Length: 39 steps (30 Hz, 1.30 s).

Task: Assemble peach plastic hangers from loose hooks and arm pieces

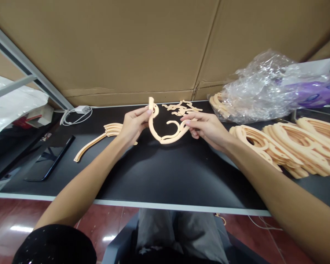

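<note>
My left hand (pixel 134 124) and my right hand (pixel 206 128) both pinch a thin, peach-coloured, hook-shaped cutout (pixel 156 134) above the black table (pixel 165 172). The left hand grips its upper looped end, and the right fingers grip its right arm. Just behind it lies a small tangle of similar pieces (pixel 181 108). Left of my left hand rests a bundle of curved peach strips (pixel 111 129) with a long tail (pixel 92 146). A large stack of peach ring-shaped cutouts (pixel 291 146) lies to the right, beyond my right hand.
A clear plastic bag (pixel 258 88) covers more peach pieces at the back right. A black phone (pixel 51 157) lies at the left, near a white charger and cable (pixel 82 110). Cardboard (pixel 126 47) forms the back wall. The table's front edge (pixel 165 205) runs above a red floor.
</note>
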Motion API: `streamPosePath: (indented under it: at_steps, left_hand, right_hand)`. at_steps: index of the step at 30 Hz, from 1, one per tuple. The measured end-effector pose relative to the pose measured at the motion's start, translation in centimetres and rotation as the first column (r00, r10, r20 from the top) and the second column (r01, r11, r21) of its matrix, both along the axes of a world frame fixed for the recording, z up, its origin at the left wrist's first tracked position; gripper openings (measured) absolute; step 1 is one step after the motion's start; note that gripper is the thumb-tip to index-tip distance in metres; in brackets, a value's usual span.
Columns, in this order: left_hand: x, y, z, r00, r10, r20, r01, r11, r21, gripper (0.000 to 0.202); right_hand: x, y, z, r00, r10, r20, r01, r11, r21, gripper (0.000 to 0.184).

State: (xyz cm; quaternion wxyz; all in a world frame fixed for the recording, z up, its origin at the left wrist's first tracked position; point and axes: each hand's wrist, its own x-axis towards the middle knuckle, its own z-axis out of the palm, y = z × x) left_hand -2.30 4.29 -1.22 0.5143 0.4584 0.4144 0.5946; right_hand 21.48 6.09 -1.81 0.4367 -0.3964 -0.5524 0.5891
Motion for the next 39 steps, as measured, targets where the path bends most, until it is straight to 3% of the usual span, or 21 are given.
streamPosePath:
  at_steps: [5,12,28,30,33,36,39]
  left_hand:
    - [1.4,-1.0,-0.8,0.989,-0.094,-0.116,0.089,0.995,-0.050,0.034]
    - [2.0,-1.6,-0.7,0.945,-0.245,-0.219,0.229,0.969,-0.096,0.044]
    - [1.9,-1.7,-0.9,0.953,-0.252,-0.168,0.233,0.965,-0.122,0.042]
    - [1.8,-1.8,-0.6,0.946,-0.277,-0.167,0.254,0.956,-0.145,0.041]
    - [1.7,-1.9,-0.1,0.929,-0.337,-0.155,0.304,0.931,-0.204,0.038]
    - [1.6,-2.1,0.4,0.916,-0.377,-0.135,0.337,0.909,-0.246,0.035]
    - [1.4,-2.1,0.7,0.894,-0.430,-0.122,0.382,0.877,-0.293,0.032]
  right_hand:
    - [-0.2,-0.1,-0.6,0.995,0.075,0.059,-0.079,0.994,0.077,0.021]
    - [-0.3,-0.4,-0.6,0.993,0.070,0.099,-0.082,0.989,0.124,0.023]
    - [-0.2,-0.7,-0.5,0.985,0.098,0.139,-0.123,0.975,0.183,0.034]
    - [0.0,-0.8,-0.2,0.983,0.153,0.100,-0.168,0.972,0.162,0.042]
    - [0.4,-1.1,0.5,0.960,0.275,0.053,-0.279,0.953,0.118,0.071]
    - [0.8,-1.4,1.1,0.934,0.347,0.087,-0.355,0.930,0.094,0.096]
    - [0.9,-1.6,1.1,0.910,0.376,0.175,-0.398,0.910,0.115,0.106]
